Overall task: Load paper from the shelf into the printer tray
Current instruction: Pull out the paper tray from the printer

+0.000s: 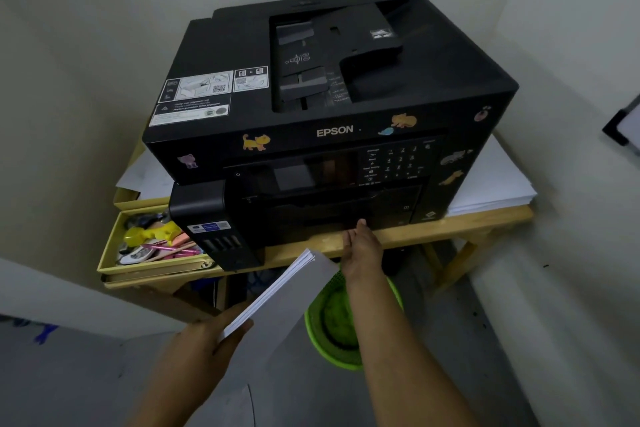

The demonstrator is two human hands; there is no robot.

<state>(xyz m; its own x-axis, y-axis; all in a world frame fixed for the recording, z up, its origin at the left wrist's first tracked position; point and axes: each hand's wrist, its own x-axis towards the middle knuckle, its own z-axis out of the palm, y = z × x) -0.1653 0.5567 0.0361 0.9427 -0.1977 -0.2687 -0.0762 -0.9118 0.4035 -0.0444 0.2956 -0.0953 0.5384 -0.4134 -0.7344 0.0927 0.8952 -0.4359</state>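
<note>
Dim, flat light around me; my wide lens bends the walls at the edges, and dark detail looks soft, grainy.

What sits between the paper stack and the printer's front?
In the head view, only the right hand sits between the paper stack and the printer, its fingertips at the lower front.

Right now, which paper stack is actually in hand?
The stack of white paper tilted below the printer, gripped by the left hand. The other stack lies flat on the wooden table, right of the printer, untouched.
</note>
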